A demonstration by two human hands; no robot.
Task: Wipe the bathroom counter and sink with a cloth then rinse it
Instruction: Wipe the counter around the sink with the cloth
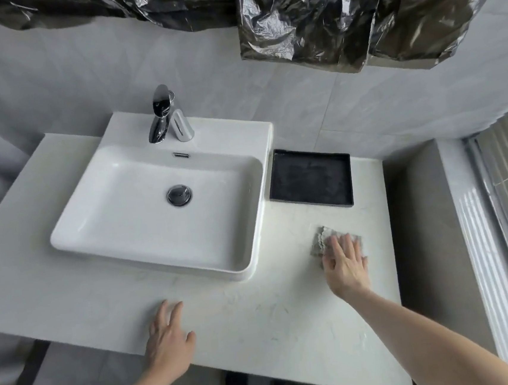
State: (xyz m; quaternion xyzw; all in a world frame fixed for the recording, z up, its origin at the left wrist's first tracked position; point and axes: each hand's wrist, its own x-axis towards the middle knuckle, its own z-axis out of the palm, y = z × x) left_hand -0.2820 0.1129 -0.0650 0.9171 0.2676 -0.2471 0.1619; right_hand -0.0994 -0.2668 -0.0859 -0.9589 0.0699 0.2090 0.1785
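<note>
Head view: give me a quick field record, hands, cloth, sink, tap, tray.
right hand: flat on the cloth, pressing it to the counter
left hand: empty, fingers spread, on the counter's front edge
cloth: grey, folded, right of the sink, in front of the tray
counter: white, faint marbling
sink: white, basin empty
tap: chrome, no water running
tray: black, empty, beside the sink

A home bathroom, it was, white basin (144, 230) with chrome tap (160, 116) set on a pale marble desk (259, 322), grey tiled walls (314, 93) behind
</note>
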